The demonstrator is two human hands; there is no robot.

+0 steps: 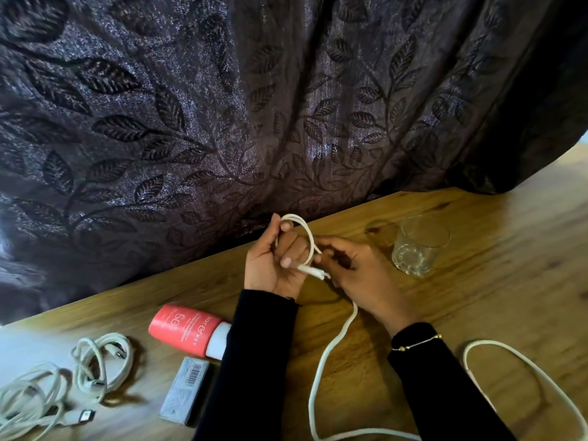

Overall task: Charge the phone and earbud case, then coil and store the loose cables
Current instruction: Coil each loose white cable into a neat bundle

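Our left hand (273, 262) is raised palm-up just above the wooden table (477, 313), its fingers curled around a loop of the white cable (331, 351) that arches over the fingertips near the curtain. Our right hand (356, 275) sits just beside it, thumb and fingers pinching the same cable close to its white plug end (313, 271), which lies between the two hands. From there the cable drops under our right wrist, runs down across the table toward the bottom edge, and swings round in a wide loop to the right of our right sleeve.

Beyond our right hand stands an empty clear drinking glass (420, 246), apart from the fingers. Near our left sleeve lies a coral sunscreen tube (187, 329) with a white cap, and just below it a small grey box with a barcode (187, 389). Further left rest two loosely gathered white cables: one bundle (105, 364) beside the box, another (31, 399) at the left edge with a connector showing. A dark leaf-patterned curtain (222, 106) hangs behind the table.
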